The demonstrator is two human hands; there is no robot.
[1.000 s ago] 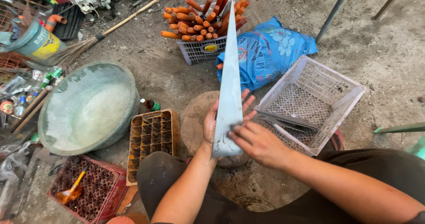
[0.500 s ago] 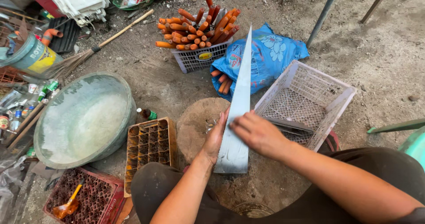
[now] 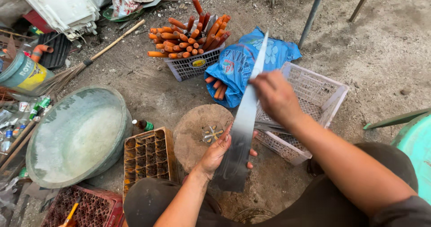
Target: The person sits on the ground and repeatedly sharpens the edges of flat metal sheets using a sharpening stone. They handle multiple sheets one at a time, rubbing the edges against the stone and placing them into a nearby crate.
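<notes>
A long grey metal blade [image 3: 242, 128], wide at the near end and tapering to a far point, is held flat over the ground. My left hand [image 3: 220, 150] grips its wide lower part from underneath, fingers wrapped round the edge. My right hand [image 3: 276, 97] rests on the blade's upper half, palm down, fingers closed over it. Below the blade stands a round wooden stump [image 3: 197, 133] with a metal insert at its centre. Right of it lies a tilted white plastic crate [image 3: 314, 115].
A grey basket of orange handles [image 3: 191, 41] stands at the back, with a blue bag [image 3: 238, 63] of more handles beside it. A large round basin [image 3: 78, 137], a brown compartment tray [image 3: 148, 157], a red crate [image 3: 83, 209], a broom and bottles fill the left.
My right hand has slid up the blade, away from me, from the wide end to the upper half. The blade's wide end has come lower toward me. The view shifted slightly.
</notes>
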